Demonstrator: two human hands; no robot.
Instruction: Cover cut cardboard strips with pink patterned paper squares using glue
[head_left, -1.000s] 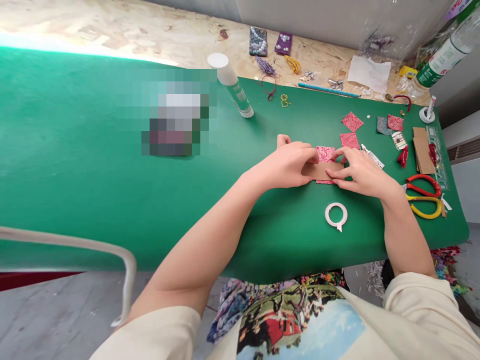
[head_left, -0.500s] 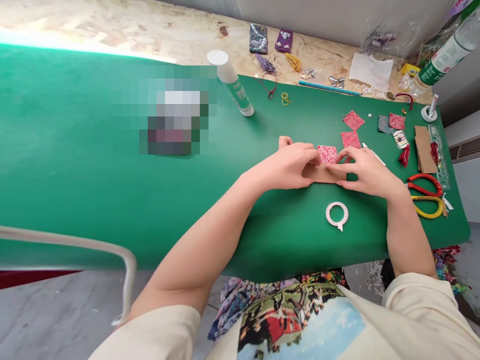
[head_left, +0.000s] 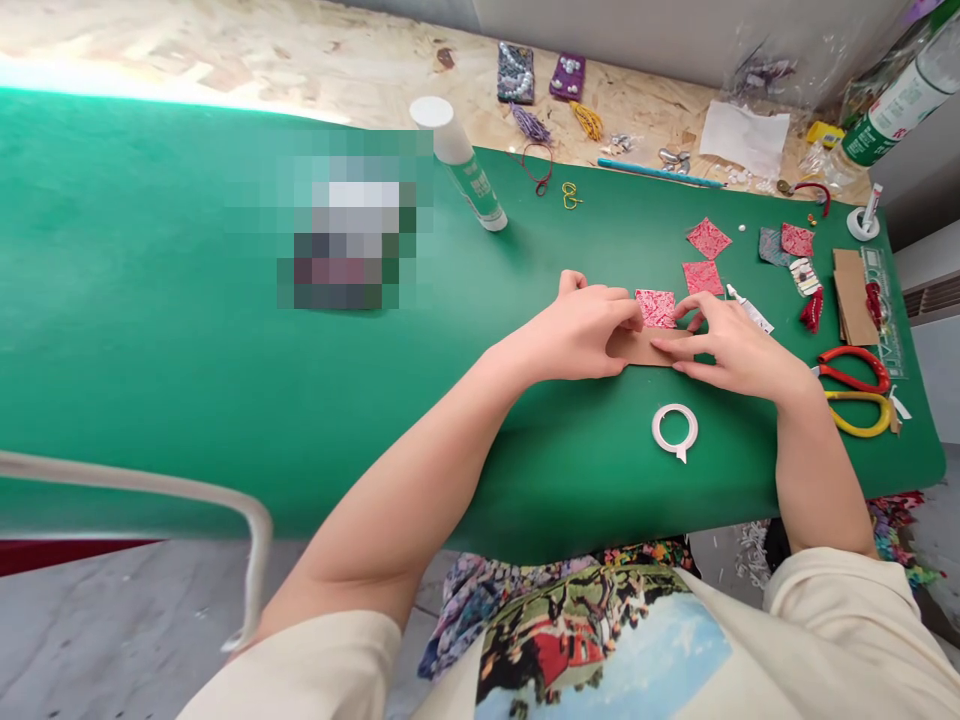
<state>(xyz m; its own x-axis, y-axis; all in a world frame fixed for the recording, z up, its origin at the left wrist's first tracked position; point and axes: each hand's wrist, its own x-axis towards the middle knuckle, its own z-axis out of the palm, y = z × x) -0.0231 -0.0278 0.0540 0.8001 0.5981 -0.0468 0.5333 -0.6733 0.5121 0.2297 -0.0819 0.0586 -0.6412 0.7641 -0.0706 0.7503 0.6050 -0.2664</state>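
A brown strip of cardboard (head_left: pixel 645 349) lies on the green table mat, held at both ends. My left hand (head_left: pixel 581 330) has its left end between thumb and fingers. At the right end, the fingers of my right hand (head_left: pixel 724 345) are closed on it, one finger lying across its face. A red and white patterned square (head_left: pixel 655 308) adjoins the strip's far edge, between my hands. Two more red patterned squares (head_left: pixel 702 278) lie beyond my right hand. A small white tube (head_left: pixel 750 310) is right by that hand's knuckles. Nearer my body is a roll of white tape (head_left: pixel 674 428).
Scissors (head_left: pixel 855 390) with red and yellow handles lie right of my forearm, near cardboard pieces (head_left: pixel 855 295) and a clear ruler (head_left: pixel 883 320). A glue stick (head_left: pixel 461 165) stands back left. A blue pencil (head_left: pixel 660 173) lies at the back; a bottle (head_left: pixel 892 115) stands back right.
Both hands stay almost in place on the cardboard. A finger of my right hand has shifted slightly toward my body, over the cardboard.
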